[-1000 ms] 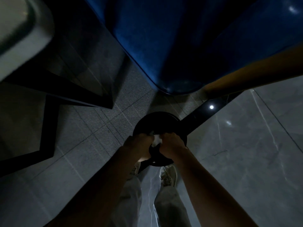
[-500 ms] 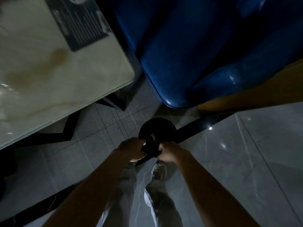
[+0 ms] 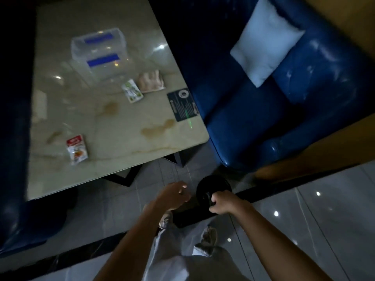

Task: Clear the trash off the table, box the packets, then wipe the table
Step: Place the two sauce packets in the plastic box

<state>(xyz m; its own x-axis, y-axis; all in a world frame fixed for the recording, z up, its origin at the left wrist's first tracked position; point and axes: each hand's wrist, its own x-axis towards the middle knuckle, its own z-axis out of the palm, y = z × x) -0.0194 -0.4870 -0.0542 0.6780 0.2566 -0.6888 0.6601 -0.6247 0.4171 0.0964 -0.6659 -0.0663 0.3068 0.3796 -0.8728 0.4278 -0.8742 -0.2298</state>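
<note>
A black round trash bin [image 3: 213,185] stands on the floor beside the table corner. My right hand [image 3: 222,202] grips its near rim. My left hand [image 3: 174,194] hovers left of the bin, fingers loosely apart, holding nothing. On the marble table [image 3: 113,142] lie a red-and-white packet [image 3: 77,149] near the front, a green-and-white packet [image 3: 132,91] and a crumpled beige cloth [image 3: 151,81] further back. A clear plastic box with blue latches [image 3: 99,52] stands at the far side. Brown spill stains [image 3: 157,128] mark the tabletop.
A dark card [image 3: 182,104] lies at the table's right edge. A blue sofa [image 3: 284,110] with a pale cushion [image 3: 265,40] stands to the right, another blue seat [image 3: 14,138] to the left. My feet [image 3: 207,236] stand on grey tiles by the bin.
My view lifted from the bin up to the table. The white trash between my hands is gone, and my left hand has come off the bin and opened.
</note>
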